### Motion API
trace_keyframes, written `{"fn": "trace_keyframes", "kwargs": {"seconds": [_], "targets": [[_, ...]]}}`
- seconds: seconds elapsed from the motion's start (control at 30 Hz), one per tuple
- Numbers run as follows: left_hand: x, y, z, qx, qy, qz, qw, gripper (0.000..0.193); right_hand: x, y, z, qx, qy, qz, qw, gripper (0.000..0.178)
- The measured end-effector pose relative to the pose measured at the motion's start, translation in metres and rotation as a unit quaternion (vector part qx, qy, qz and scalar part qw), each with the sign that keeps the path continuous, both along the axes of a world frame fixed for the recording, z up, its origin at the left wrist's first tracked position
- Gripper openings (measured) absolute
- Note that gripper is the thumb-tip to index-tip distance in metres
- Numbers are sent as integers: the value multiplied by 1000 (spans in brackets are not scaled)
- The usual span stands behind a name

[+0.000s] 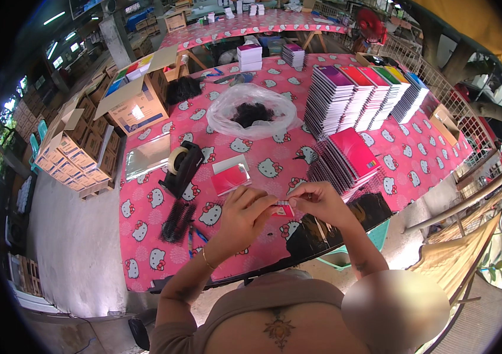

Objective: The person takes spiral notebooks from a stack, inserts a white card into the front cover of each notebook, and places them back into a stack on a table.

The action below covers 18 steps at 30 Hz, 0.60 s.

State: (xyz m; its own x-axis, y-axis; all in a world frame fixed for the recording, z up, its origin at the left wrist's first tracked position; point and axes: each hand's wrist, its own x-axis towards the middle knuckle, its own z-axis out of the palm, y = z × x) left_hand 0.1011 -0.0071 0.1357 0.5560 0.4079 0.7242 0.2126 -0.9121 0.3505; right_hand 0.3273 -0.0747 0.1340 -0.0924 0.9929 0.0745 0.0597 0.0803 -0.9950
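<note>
In front of me, my left hand [246, 213] and my right hand [323, 202] meet over a small pink-and-white printed piece [283, 209]. Fingers of both hands are closed on its edges; its exact kind is hard to make out. Just beyond my left hand lies a pink booklet [230, 178] with a white panel at its far side. A bundle of black binding coils [178, 222] rests left of that hand, near blue-handled pliers [200, 235]. Past my right hand stands a stack of pink spiral notebooks [354, 154].
A black tape dispenser [183, 168] stands beside a clear plastic sheet [148, 158]. Farther back sits a clear bag [220, 118] holding black coils. Tall notebook stacks [327, 100] occupy the far right; an open carton [139, 106] stands far left. A green stool [379, 235] is below the table edge.
</note>
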Motion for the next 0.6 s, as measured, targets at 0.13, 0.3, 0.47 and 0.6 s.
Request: {"fn": "trace_keyframes", "kwargs": {"seconds": [0.13, 0.3, 0.47, 0.6], "targets": [[8, -2, 10, -52, 8, -47, 998, 24, 14, -5, 17, 21, -49, 48, 997, 11], [23, -10, 19, -37, 23, -79, 996, 29, 17, -14, 35, 192, -184, 40, 963, 14], [46, -25, 41, 13, 43, -90, 995, 31, 22, -27, 40, 272, -241, -38, 931, 20], [74, -32, 49, 79, 82, -50, 992, 24, 44, -37, 42, 208, -257, -130, 935, 16]]}}
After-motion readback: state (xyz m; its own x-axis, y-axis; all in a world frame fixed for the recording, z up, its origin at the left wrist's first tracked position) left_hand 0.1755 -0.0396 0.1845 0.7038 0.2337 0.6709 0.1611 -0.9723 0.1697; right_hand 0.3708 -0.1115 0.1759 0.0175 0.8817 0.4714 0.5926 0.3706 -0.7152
